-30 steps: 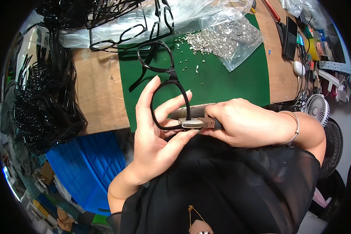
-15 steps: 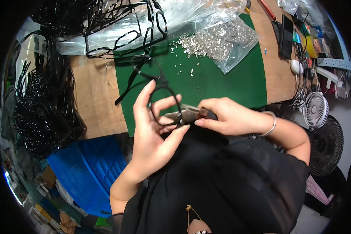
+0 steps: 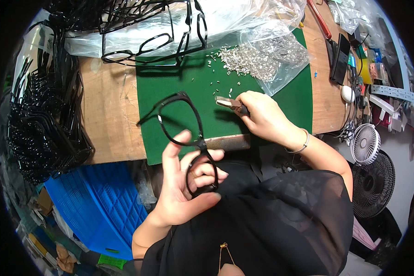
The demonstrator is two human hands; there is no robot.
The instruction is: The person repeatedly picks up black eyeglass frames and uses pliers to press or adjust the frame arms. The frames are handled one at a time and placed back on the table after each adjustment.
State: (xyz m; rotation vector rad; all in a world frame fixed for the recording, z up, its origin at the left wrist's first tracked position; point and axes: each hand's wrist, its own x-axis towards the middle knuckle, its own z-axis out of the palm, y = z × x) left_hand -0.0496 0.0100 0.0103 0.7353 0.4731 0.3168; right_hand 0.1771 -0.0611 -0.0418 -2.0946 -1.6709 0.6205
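Observation:
My left hand [image 3: 181, 186] has its fingers and thumb closed on the lower rim of a black eyeglass frame [image 3: 201, 144]. The frame hangs tilted over the near part of a green mat [image 3: 170, 149], its far lens opening and one temple reaching up and left. My right hand [image 3: 267, 117] grips a pair of pliers [image 3: 228, 103] by the handles, which the palm mostly hides. Their jaws point left, apart from the frame. Small silvery metal pieces [image 3: 250, 62] lie heaped and scattered beyond the pliers, partly in a clear plastic bag [image 3: 293, 71]. At the mat's near edge lies a flat textured metal bar [image 3: 227, 141].
More black eyeglass frames [image 3: 142, 59] rest on plastic wrap at the back. A large pile of black temples [image 3: 50, 115] covers the left side. Below it stands a blue crate [image 3: 96, 202]. A phone [image 3: 340, 60], cables and a small white fan [image 3: 365, 143] are at right.
The pliers have drawn away from the eyeglass frame, up and forward over the mat. My left hand has moved the frame slightly nearer to me. The metal bar now shows plainly.

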